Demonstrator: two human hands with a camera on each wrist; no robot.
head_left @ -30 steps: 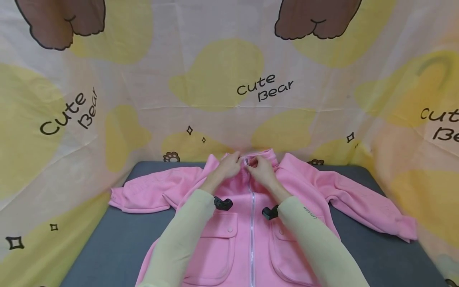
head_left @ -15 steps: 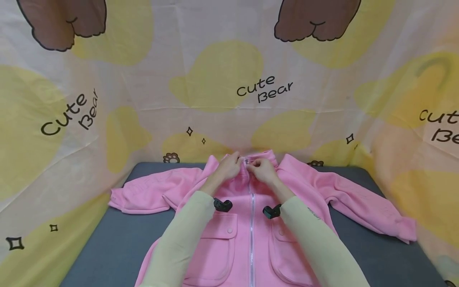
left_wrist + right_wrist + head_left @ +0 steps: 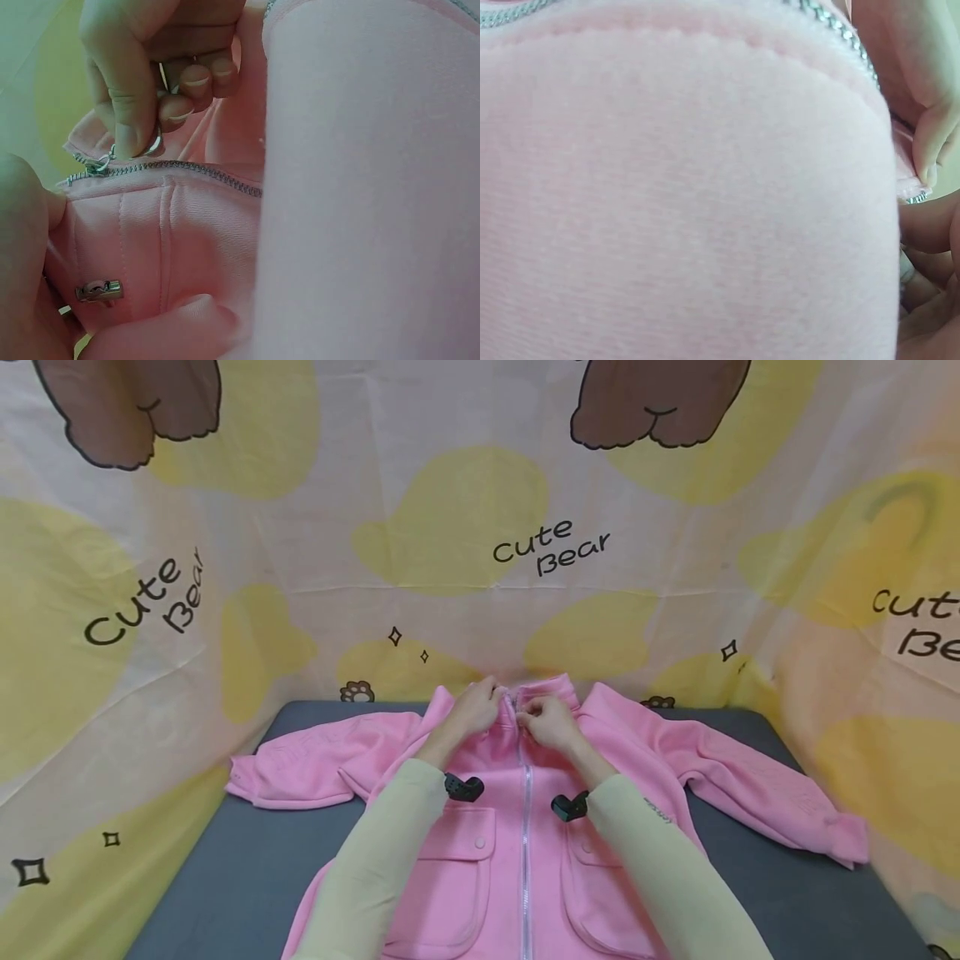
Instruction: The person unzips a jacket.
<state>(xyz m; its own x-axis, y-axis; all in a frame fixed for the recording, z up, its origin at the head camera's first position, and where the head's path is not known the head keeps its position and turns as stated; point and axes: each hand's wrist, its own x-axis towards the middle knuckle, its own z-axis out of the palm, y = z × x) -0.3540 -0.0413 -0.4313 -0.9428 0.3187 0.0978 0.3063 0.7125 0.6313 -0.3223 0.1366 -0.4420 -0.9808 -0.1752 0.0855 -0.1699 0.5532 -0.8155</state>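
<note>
A pink zip-up jacket (image 3: 465, 877) lies front up with its sleeves spread. My left hand (image 3: 477, 706) grips the edge of its stand-up collar (image 3: 550, 687); in the left wrist view this hand (image 3: 22, 232) shows at the left border. Just right of it, my right hand (image 3: 549, 722) pinches the metal ring of the zipper pull (image 3: 154, 142) between thumb and finger. The zipper slider (image 3: 97, 169) sits near the collar's top end, with metal teeth (image 3: 210, 174) running from it. Pink cloth fills most of the right wrist view, where both hands show at the right side.
A dark grey table (image 3: 202, 877) lies under the jacket. Behind and beside it hangs a cloth backdrop (image 3: 450, 543) printed with bears and words. Flap pockets (image 3: 442, 877) sit on the jacket front. A small metal fitting (image 3: 101, 291) is on the collar.
My right hand has moved slightly down along the zipper, and the collar's edges stand a little further apart at the top. My left hand has stayed nearly in place.
</note>
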